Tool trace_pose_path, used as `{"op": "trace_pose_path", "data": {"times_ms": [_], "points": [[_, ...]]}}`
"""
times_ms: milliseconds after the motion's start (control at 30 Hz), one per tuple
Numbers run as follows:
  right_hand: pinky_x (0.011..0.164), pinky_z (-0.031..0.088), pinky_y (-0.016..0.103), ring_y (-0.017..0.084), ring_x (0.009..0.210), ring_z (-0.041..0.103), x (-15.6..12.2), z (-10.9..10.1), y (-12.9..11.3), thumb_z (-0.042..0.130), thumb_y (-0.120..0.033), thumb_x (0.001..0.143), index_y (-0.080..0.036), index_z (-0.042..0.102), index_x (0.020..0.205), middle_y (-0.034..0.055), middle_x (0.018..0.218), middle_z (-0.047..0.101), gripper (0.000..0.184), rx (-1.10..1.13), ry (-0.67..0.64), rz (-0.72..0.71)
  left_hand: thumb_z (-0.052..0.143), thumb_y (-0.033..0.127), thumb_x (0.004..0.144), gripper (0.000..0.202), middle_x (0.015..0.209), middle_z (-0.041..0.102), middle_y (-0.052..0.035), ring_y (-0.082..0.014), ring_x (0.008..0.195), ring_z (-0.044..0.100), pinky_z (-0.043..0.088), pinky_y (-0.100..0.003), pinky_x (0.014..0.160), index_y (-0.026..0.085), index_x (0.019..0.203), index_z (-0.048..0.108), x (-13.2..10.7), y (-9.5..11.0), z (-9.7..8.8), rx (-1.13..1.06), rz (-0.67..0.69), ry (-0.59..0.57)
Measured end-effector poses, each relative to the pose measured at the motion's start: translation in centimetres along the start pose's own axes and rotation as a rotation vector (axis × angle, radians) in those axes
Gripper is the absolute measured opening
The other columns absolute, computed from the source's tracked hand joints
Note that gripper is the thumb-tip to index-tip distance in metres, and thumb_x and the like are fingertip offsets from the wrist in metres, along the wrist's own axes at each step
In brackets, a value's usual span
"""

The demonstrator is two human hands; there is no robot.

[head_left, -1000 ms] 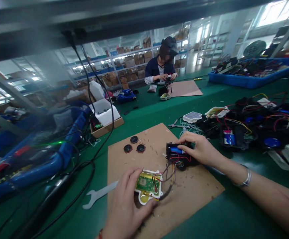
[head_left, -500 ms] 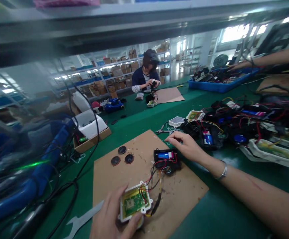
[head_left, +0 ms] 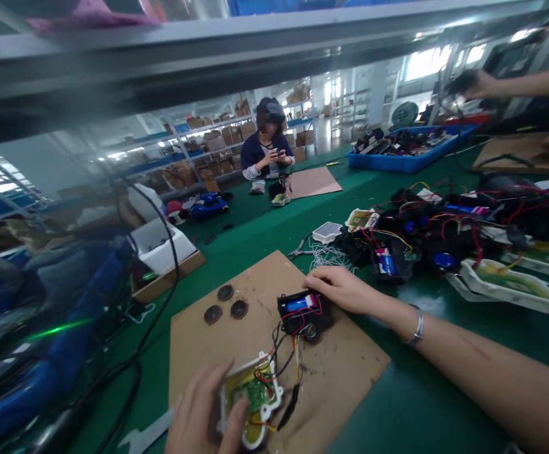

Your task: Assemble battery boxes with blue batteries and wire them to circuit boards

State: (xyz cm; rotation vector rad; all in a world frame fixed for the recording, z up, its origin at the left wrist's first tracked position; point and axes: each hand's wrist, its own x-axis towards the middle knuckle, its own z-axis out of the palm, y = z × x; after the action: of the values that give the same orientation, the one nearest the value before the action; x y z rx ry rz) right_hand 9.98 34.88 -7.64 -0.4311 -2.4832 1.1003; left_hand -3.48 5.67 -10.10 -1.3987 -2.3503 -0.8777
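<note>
My left hand (head_left: 198,410) grips the left side of a white plastic case (head_left: 274,403) with a green circuit board inside, my thumb lying over the board. Red, black and yellow wires join the case to a black battery housing (head_left: 287,321) that holds a blue cell. My right hand (head_left: 333,285) has its fingers closed on the upper right edge of that housing; the fingertips are partly hidden. Both parts are on a brown board (head_left: 345,372). Three small round black speakers (head_left: 225,292) lie at its far left. An open-ended wrench (head_left: 144,435) pokes out beside my left hand.
Wired black units and white cases (head_left: 505,284) are heaped at right, near pliers (head_left: 300,247). A blue tray (head_left: 397,162) of parts stands farther back. Cables (head_left: 137,353) and blue bins fill the left. A co-worker (head_left: 267,142) sits opposite; another person's arm (head_left: 529,85) reaches in at right.
My right hand has come down onto the black battery housing. My left thumb has moved over the circuit board. The other person's arm at right has lifted away from the blue tray, holding something dark.
</note>
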Motion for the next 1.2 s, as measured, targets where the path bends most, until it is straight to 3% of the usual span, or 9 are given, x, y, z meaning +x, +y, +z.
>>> {"op": "trace_pose_path", "data": {"times_ms": [200,367,533,600,767,933,1033,1133,1200], "points": [[0.069,0.045,0.030,0.019,0.079,0.059,0.1,0.2,0.1,0.041,-0.038,0.093,-0.016,0.066,0.095,0.0069,0.087,0.066,0.033,0.021,0.070,-0.005,0.048,0.040,0.090,0.032,0.118,0.059,-0.0062,-0.0233,0.111,0.054,0.045,-0.036,0.092,0.025,0.118,0.051,0.5,0.2,-1.0,-0.013,0.066,-0.063],[0.072,0.047,0.030,0.020,0.088,0.060,-0.1,0.1,-0.5,0.044,-0.035,0.092,-0.017,0.063,0.102,0.0074,0.099,0.066,0.028,-0.002,0.187,-0.046,0.047,0.036,0.090,0.031,0.118,0.058,-0.0063,-0.0235,0.111,0.054,0.046,-0.038,0.092,0.025,0.119,0.050,0.8,-0.1,-1.6,-0.037,0.011,-0.119],[0.077,0.049,0.033,0.022,0.094,0.061,0.0,0.1,-0.6,0.043,-0.038,0.092,-0.019,0.062,0.105,0.0077,0.104,0.066,0.030,-0.022,0.195,-0.056,0.043,0.036,0.093,0.029,0.118,0.058,-0.0060,-0.0230,0.113,0.052,0.045,-0.041,0.094,0.027,0.120,0.047,1.8,-0.8,-3.2,-0.080,-0.011,-0.209],[0.077,0.050,0.034,0.022,0.092,0.061,0.0,0.2,-0.4,0.043,-0.038,0.092,-0.019,0.062,0.106,0.0075,0.103,0.066,0.030,-0.041,0.177,-0.066,0.049,0.042,0.089,0.039,0.126,0.053,-0.0073,-0.0248,0.118,0.049,0.043,-0.043,0.097,0.028,0.125,0.043,2.0,-0.9,-3.6,-0.093,0.032,-0.289],[0.077,0.049,0.034,0.022,0.093,0.062,0.0,0.2,-0.3,0.042,-0.039,0.092,-0.019,0.062,0.105,0.0069,0.102,0.067,0.031,-0.066,0.157,-0.066,0.066,0.065,0.068,0.090,0.141,0.039,-0.0123,-0.0333,0.125,0.042,0.042,-0.052,0.099,0.029,0.139,0.024,1.8,-0.5,-3.4,-0.056,0.186,-0.516],[0.078,0.049,0.035,0.022,0.092,0.062,0.1,0.3,-0.4,0.042,-0.038,0.092,-0.019,0.062,0.104,0.0071,0.102,0.066,0.030,-0.066,0.138,-0.033,0.064,0.064,0.070,0.083,0.132,0.049,-0.0112,-0.0307,0.116,0.051,0.047,-0.049,0.093,0.029,0.137,0.028,1.7,-0.3,-2.7,-0.062,0.188,-0.542],[0.085,0.047,0.038,0.022,0.098,0.060,0.0,0.3,-0.3,0.042,-0.039,0.092,-0.019,0.061,0.106,0.0084,0.107,0.065,0.031,-0.071,0.072,-0.057,0.065,0.060,0.072,0.079,0.126,0.054,-0.0114,-0.0300,0.110,0.054,0.049,-0.048,0.090,0.027,0.135,0.031,1.7,-0.1,-2.6,-0.063,0.171,-0.499],[0.094,0.042,0.041,0.025,0.108,0.056,-0.2,0.3,-0.3,0.050,-0.042,0.089,-0.019,0.058,0.116,0.0099,0.117,0.062,0.037,-0.088,-0.103,-0.114,0.068,0.062,0.068,0.083,0.126,0.054,-0.0109,-0.0300,0.110,0.054,0.048,-0.048,0.091,0.026,0.134,0.034,1.7,-0.1,-3.3,-0.104,0.135,-0.516],[0.092,0.043,0.042,0.026,0.106,0.057,-0.3,0.3,-0.5,0.058,-0.042,0.084,-0.019,0.056,0.118,0.0100,0.117,0.062,0.041,-0.097,-0.201,-0.109,0.068,0.065,0.065,0.084,0.129,0.053,-0.0097,-0.0292,0.112,0.055,0.049,-0.046,0.092,0.027,0.134,0.037,2.3,-0.2,-4.2,-0.168,0.100,-0.556]]}}
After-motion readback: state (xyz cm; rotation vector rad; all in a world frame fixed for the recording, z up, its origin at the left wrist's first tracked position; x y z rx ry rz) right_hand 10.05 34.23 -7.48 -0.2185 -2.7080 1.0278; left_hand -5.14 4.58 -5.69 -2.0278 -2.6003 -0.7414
